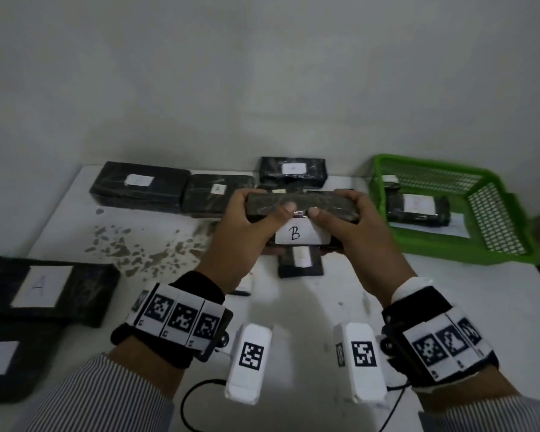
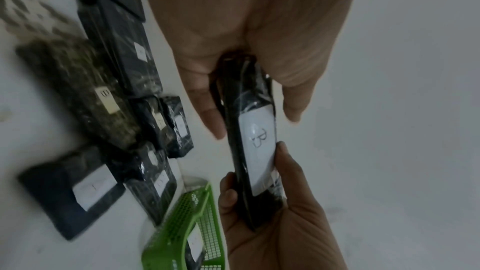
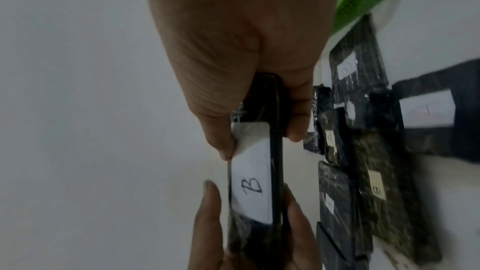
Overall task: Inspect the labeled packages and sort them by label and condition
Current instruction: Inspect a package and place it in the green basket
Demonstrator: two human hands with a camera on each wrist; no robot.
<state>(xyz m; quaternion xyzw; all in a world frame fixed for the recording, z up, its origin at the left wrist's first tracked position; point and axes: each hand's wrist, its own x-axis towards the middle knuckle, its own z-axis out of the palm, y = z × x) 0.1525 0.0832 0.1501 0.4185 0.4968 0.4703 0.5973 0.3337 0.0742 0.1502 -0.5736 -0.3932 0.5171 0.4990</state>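
Observation:
Both hands hold a black wrapped package (image 1: pixel 300 208) up over the middle of the white table, tilted so its white label marked B (image 1: pixel 294 233) faces me. My left hand (image 1: pixel 262 210) grips its left end and my right hand (image 1: pixel 343 213) its right end, thumbs on the near face. In the left wrist view the left hand (image 2: pixel 246 93) clamps the package (image 2: pixel 246 89) edge-on, the B label (image 2: pixel 259 137) showing. In the right wrist view the right hand (image 3: pixel 259 137) pinches the same package (image 3: pixel 275 151) by its label (image 3: pixel 252 188).
A green mesh basket (image 1: pixel 496 194) at the right holds one labeled package (image 1: pixel 416 207). Several black packages line the table's back (image 1: pixel 138 185). A small one (image 1: pixel 300 260) lies below the hands. Packages marked A (image 1: pixel 44 288) and B (image 1: pixel 0 360) sit at the near left. Worn patches (image 1: pixel 144 247) mark the tabletop.

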